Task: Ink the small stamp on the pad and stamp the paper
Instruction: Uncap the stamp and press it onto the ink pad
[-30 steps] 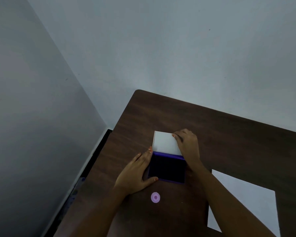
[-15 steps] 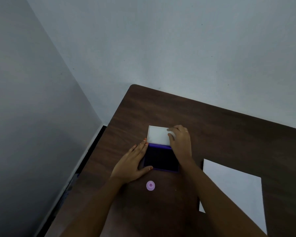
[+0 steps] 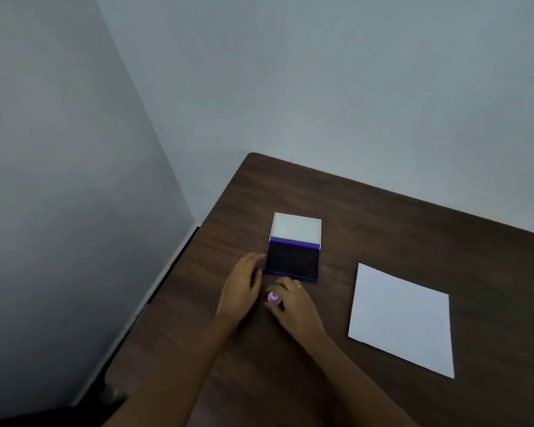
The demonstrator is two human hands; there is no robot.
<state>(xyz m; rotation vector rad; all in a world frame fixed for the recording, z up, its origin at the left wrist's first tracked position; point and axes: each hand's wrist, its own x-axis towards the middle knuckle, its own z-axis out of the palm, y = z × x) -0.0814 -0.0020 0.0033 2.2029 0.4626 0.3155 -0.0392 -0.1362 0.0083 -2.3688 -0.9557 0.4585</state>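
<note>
The pad point(image 3: 292, 261) lay open on the table point(image 3: 383, 217), its white lid point(image 3: 296, 227) folded back flat and the dark ink face turned up. The stamp point(image 3: 273, 298), small, round and pale purple, stood on the table just in front of the pad. The paper point(image 3: 403, 318) lay well apart to the right, with no mark on it that I could see.

The right hand point(image 3: 293, 306) was curled around the stamp, with the fingers touching it, but I could not tell if it already had a firm hold or was only closing. The left hand point(image 3: 244, 288) lay loosely open, holding nothing, with its fingertips at the left edge of the pad.

The stamp was very small and the fingers covered most of it, so a weak pinch could probably let it tip or roll away. If it were pressed on the ink at a tilt, only part of its face would take ink, and the print would likely come out incomplete. The pad looked light; if the left hand left it, it could slide under the press. On the way to the paper the wet face might touch the table or the fingers and leave a stain.
</note>
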